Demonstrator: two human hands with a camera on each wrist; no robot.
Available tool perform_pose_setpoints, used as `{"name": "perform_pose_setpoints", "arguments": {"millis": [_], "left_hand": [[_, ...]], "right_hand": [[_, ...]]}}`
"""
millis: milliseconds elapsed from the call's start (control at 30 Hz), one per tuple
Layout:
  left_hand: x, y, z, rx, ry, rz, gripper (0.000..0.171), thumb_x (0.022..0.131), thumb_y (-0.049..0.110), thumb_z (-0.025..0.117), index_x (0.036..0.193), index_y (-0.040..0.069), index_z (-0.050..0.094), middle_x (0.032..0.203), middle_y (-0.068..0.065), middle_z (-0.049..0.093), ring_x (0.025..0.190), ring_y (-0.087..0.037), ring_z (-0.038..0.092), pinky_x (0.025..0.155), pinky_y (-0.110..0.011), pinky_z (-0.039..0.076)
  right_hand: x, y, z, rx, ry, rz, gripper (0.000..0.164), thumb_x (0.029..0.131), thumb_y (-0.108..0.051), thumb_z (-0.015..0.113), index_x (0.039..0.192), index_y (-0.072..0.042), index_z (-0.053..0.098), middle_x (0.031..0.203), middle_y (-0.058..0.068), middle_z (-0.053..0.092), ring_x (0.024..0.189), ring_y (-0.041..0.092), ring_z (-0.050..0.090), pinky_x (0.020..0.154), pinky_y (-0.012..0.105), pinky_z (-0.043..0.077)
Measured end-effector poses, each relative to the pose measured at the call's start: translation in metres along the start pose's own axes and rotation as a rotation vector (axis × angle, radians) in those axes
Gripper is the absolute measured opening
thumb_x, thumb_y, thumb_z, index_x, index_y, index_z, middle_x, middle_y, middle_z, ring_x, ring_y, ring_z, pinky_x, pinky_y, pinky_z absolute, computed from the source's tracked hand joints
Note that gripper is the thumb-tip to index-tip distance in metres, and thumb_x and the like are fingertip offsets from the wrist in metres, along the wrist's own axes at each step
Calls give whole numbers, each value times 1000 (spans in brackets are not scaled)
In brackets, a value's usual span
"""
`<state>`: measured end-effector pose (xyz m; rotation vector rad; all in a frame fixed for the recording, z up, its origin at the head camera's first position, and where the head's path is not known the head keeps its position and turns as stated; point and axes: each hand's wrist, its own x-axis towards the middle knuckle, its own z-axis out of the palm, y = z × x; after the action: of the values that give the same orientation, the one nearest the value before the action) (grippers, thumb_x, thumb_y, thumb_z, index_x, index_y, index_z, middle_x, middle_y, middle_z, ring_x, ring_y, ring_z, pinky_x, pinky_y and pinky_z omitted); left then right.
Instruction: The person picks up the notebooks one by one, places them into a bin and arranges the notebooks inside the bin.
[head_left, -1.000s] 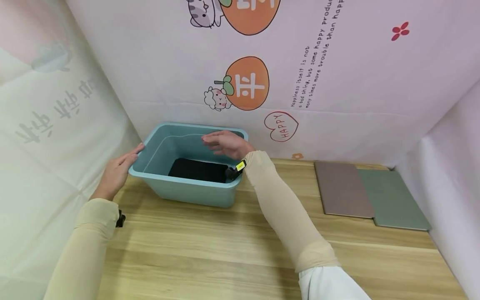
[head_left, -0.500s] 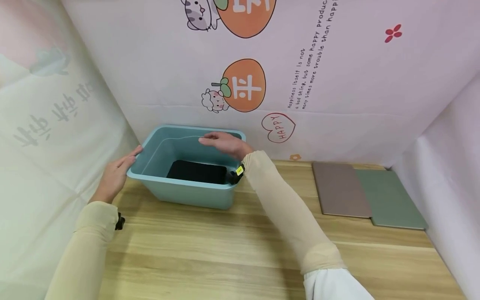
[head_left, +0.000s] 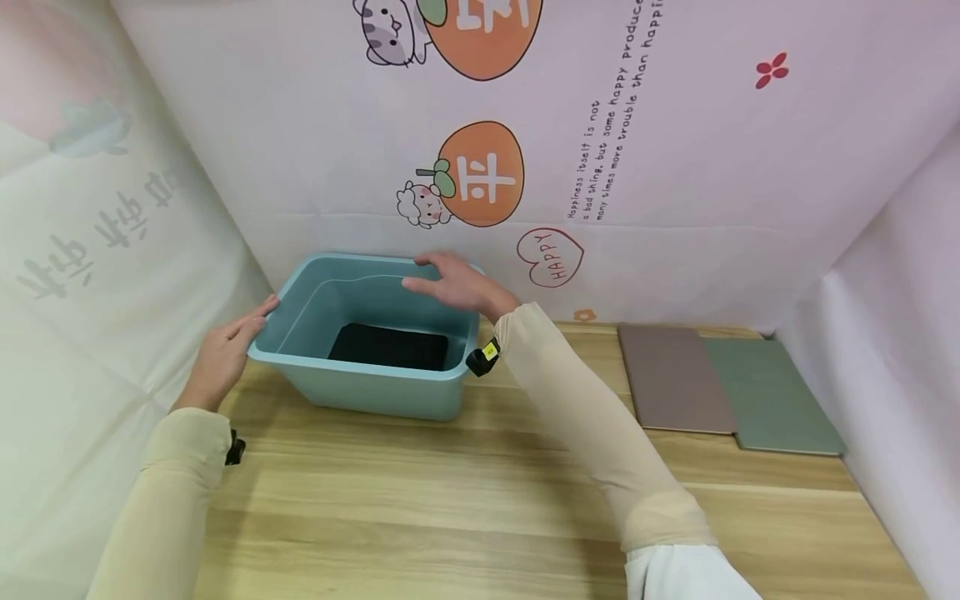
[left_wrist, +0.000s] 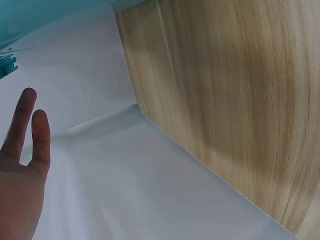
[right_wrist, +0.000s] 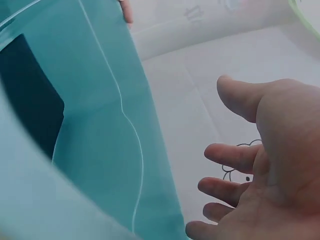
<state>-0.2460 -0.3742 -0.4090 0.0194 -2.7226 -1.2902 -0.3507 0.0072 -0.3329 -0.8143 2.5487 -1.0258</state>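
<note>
A light blue plastic bin [head_left: 360, 387] stands on the wooden table near the back left. Inside it, a flat black rectangular item [head_left: 390, 346] lies on the bottom. My left hand [head_left: 223, 354] rests against the bin's left rim with fingers extended; two straight fingers [left_wrist: 41, 137] appear below the bin in the left wrist view. Above the right back rim is my right hand [head_left: 459, 283], thumb and fingers spread apart. The right wrist view shows that hand's palm [right_wrist: 280, 185] with nothing in it, beside the bin's wall [right_wrist: 105, 125].
Two thin flat boards, one brownish [head_left: 675, 379] and one green [head_left: 772, 396], lie side by side on the right of the table [head_left: 420, 508]. A printed white sheet [head_left: 660, 167] hangs behind, and white sheets enclose both sides.
My right hand has lifted slightly and shifted right toward the back rim, its fingers spreading apart. My left hand stays at the left rim, while the head view has drifted a little.
</note>
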Motion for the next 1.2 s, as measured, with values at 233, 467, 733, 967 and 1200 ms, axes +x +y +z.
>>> {"name": "perform_pose_setpoints", "arguments": {"millis": [233, 467, 733, 967, 1200], "left_hand": [[-1, 0, 0, -4, -3, 14, 49, 107, 58, 38, 152, 41, 46, 162, 21, 35, 156, -24, 28, 125, -59, 24], [0, -1, 0, -4, -3, -1, 50, 105, 61, 38, 151, 43, 46, 160, 24, 35, 155, -27, 28, 125, -60, 24], [0, 0, 1, -14, -3, 10, 49, 106, 59, 38, 151, 43, 46, 161, 22, 35, 156, -26, 28, 126, -60, 23], [0, -2, 3, -28, -2, 17, 48, 107, 56, 38, 152, 41, 46, 161, 21, 36, 156, -20, 29, 127, -58, 22], [-1, 0, 1, -13, -9, 10, 48, 107, 58, 37, 152, 44, 44, 160, 25, 34, 156, -23, 27, 127, -59, 21]], "right_hand": [[-10, 0, -2, -179, 47, 1, 73, 100, -58, 56, 159, -18, 37, 169, 10, 21, 155, 28, 20, 128, 51, 28], [-17, 7, -1, -375, 72, 37, 85, 99, -66, 48, 165, -20, 19, 173, 12, 6, 161, 33, 1, 132, 52, 9], [-27, 17, -3, -449, 121, 69, 89, 97, -72, 44, 166, -25, 12, 174, 10, 0, 160, 36, -4, 132, 57, 3], [-38, 29, -7, -466, 153, 80, 87, 97, -74, 40, 166, -28, 14, 174, 8, -3, 160, 39, -7, 127, 69, 4], [-48, 38, -9, -479, 171, 97, 86, 97, -75, 38, 166, -30, 11, 174, 8, -5, 159, 42, -9, 123, 75, 2]]}}
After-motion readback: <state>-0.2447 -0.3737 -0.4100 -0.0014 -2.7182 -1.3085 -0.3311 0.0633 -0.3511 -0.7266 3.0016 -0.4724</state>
